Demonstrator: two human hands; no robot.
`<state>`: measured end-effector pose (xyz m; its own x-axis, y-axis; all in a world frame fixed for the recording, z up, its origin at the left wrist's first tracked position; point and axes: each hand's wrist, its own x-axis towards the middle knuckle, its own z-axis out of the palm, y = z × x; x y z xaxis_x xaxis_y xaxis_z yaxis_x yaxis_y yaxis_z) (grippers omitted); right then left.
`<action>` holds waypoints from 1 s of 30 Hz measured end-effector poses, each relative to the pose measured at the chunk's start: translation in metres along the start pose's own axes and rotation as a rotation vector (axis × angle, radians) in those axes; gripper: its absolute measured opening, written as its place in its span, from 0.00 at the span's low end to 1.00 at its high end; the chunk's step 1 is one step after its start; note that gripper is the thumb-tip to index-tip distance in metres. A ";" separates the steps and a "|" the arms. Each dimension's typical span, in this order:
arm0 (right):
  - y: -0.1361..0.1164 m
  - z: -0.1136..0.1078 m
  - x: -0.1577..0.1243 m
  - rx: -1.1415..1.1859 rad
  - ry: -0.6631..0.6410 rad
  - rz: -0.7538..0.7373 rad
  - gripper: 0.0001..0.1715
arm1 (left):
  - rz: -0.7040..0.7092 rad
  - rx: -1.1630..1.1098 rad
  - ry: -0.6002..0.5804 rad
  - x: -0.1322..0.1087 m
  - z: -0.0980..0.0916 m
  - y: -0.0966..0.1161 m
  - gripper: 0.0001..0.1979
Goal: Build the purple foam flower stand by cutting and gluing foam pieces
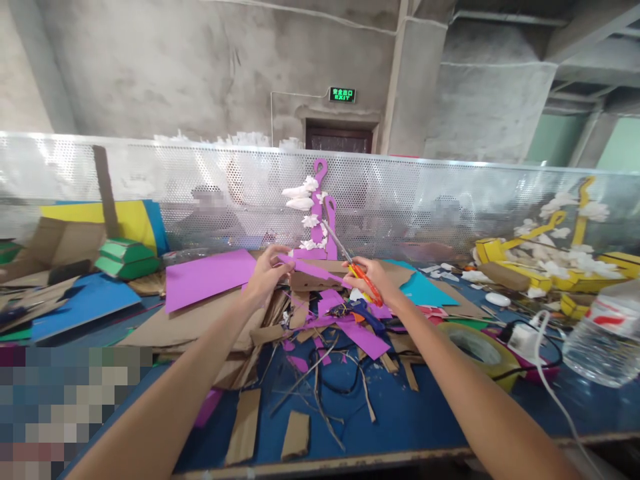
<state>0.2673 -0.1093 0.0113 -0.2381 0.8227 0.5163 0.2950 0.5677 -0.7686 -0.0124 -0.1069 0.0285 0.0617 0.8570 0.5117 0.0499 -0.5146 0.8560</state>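
Observation:
Pinched in my left hand [270,273] is a narrow purple strip [313,268] that looks like foam sheet or card; it stretches toward my right hand [375,277]. That hand grips scissors [367,283] by their orange and yellow handles, the blades pointing up and to the left, apart from each other. Behind the hands stands a purple model [319,230] with curved hook-like tops and white tufts. Below them lie purple scraps [365,337] and a blue hot glue gun [367,313]. A larger purple sheet [210,277] rests left of my left hand.
Cardboard pieces [245,420] and cords litter the blue table [350,427]. At the right are a tape roll [473,347], a white charger [525,337], a plastic bottle [607,337] and a yellow model [545,260]. A green box [127,259] sits left. A perforated metal panel [240,200] closes the back.

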 end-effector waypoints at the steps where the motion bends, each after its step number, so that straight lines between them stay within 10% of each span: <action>1: 0.002 -0.003 0.001 0.010 0.029 -0.001 0.23 | -0.003 0.077 -0.044 0.002 -0.002 -0.002 0.17; 9: 0.016 -0.012 0.010 0.254 0.366 0.035 0.28 | -0.088 0.384 -0.477 0.003 -0.006 -0.026 0.03; 20: 0.012 0.017 0.004 0.485 0.009 0.227 0.28 | -0.197 -0.018 -0.024 0.003 0.000 -0.012 0.20; 30: -0.018 0.058 -0.019 0.469 -0.189 0.187 0.28 | -0.150 -0.274 0.073 -0.003 0.012 -0.005 0.19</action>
<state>0.2125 -0.1369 -0.0066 -0.3961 0.8639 0.3111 -0.0862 0.3023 -0.9493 -0.0008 -0.1072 0.0219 0.0018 0.9277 0.3734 -0.2182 -0.3640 0.9055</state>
